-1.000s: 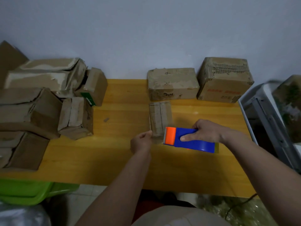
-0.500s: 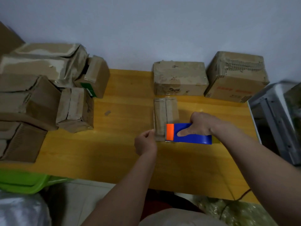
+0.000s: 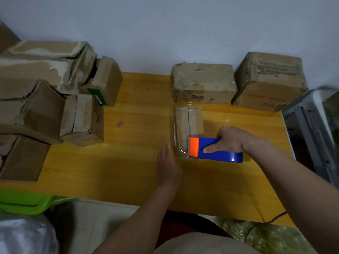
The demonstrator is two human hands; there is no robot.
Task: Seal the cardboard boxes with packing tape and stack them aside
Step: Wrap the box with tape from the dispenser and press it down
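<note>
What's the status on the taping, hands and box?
Right hand grips tape dispenser at small box's near end. Left hand open, flat beside box. Nothing in the way.

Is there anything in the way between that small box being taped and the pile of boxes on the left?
Nothing visible blocks it. Between the small box and the pile lies bare table, apart from a tiny scrap and the left hand beside the box.

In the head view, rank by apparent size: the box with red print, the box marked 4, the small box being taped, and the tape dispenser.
1. box with red print and box marked 4: too alike to rank.
2. small box being taped
3. tape dispenser, nearer the camera and partly covered by the right hand, so this last order is unsure.
</note>
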